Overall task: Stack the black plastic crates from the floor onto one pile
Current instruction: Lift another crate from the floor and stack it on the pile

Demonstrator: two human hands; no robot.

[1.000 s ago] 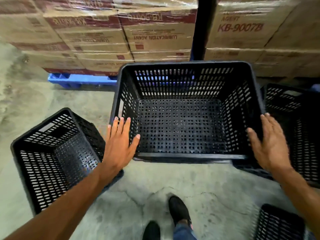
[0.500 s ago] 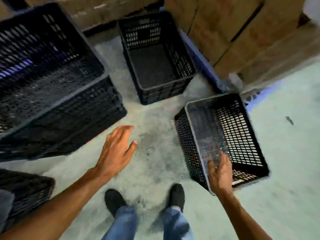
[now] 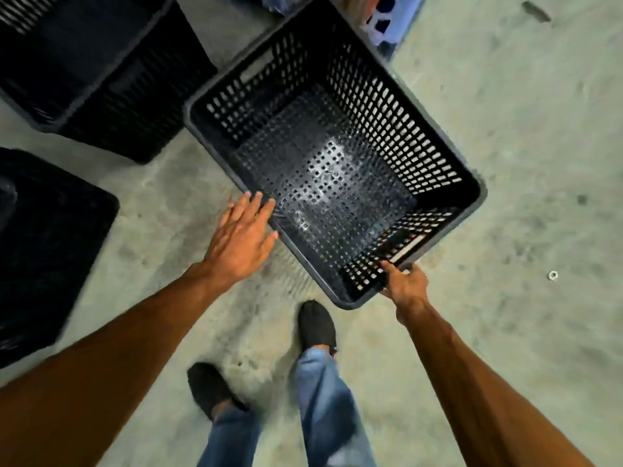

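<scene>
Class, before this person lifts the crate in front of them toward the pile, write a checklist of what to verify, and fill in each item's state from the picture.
1. Right hand gripping the crate at its near end rim: ok.
2. Left hand gripping the crate: not ok; it is open, fingers only at the long side rim.
3. Crate empty: ok; only the perforated bottom shows.
4. Feet clear of the crate: not ok; one shoe sits just under its near corner.
5. Pile ready to receive it: cannot tell; blurred and cut off at the upper left.
</scene>
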